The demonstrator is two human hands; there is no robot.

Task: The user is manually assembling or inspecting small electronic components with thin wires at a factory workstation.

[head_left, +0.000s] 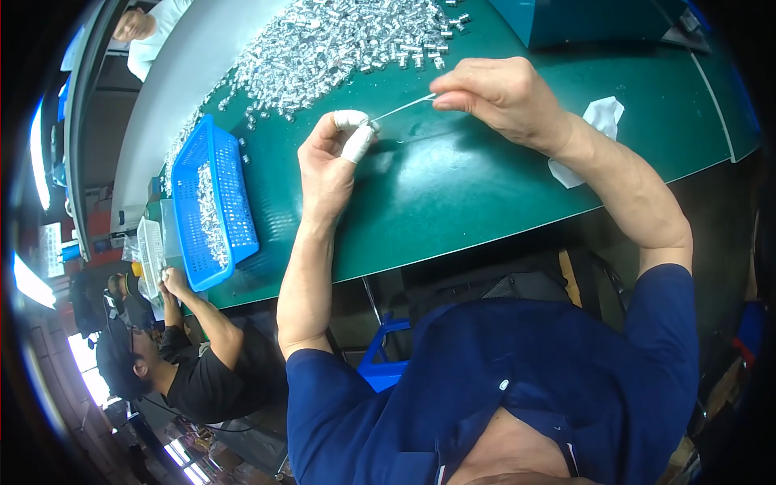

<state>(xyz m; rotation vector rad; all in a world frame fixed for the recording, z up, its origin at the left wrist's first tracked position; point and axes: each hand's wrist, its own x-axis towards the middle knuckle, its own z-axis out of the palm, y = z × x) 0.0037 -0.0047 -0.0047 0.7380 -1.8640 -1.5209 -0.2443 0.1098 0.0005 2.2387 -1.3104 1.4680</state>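
My left hand [330,166] is raised over the green table, with white wraps on its thumb and index finger. Those two fingertips pinch a small shiny metal part [373,126], mostly hidden by the wraps. To the right, my right hand [501,97] is closed in a pinch on a thin, pale strip [408,106]. The strip slants down to the left, and its far end meets the left fingertips. Whether it is stiff or pulled taut, I cannot tell. Beyond both hands lies a large pile of small silvery metal fittings [323,52].
A blue plastic basket [242,218] with small metal parts stands at the left. A white cloth [602,117] lies under my right forearm. A dark teal box [558,24] is at the far right. Left of me a co-worker in black [218,380] works; another person [149,36] is at the far left.
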